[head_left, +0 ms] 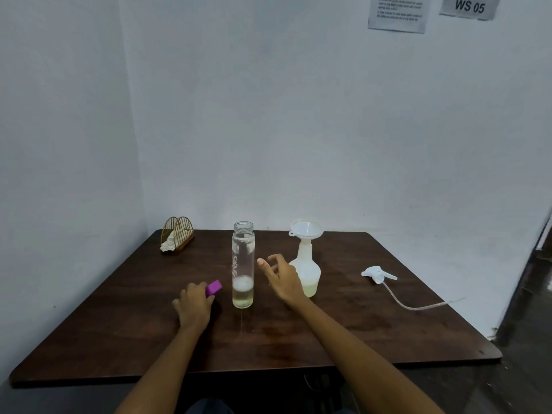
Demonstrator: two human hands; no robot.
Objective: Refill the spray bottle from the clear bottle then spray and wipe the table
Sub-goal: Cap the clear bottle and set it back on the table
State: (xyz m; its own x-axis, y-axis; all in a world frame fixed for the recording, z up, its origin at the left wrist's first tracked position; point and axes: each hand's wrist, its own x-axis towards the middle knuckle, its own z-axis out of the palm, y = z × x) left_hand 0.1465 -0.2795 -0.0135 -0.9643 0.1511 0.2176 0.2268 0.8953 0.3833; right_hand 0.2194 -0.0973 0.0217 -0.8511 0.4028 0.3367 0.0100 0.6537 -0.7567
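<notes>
The clear bottle point(243, 264) stands upright and uncapped at the table's middle, with a little foamy liquid at its bottom. My left hand point(194, 306) grips its purple cap point(214, 287) just left of the bottle. My right hand point(280, 277) hovers with spread fingers between the clear bottle and the white spray bottle point(307, 264), touching neither that I can tell. A white funnel point(306, 227) sits in the spray bottle's neck; pale liquid fills its base. The spray head point(378, 274) with its tube lies on the table to the right.
A gold wire napkin holder point(176, 236) with a crumpled tissue stands at the far left corner of the dark wooden table point(343, 333). White walls close the left and back sides. Papers hang on the wall at upper right.
</notes>
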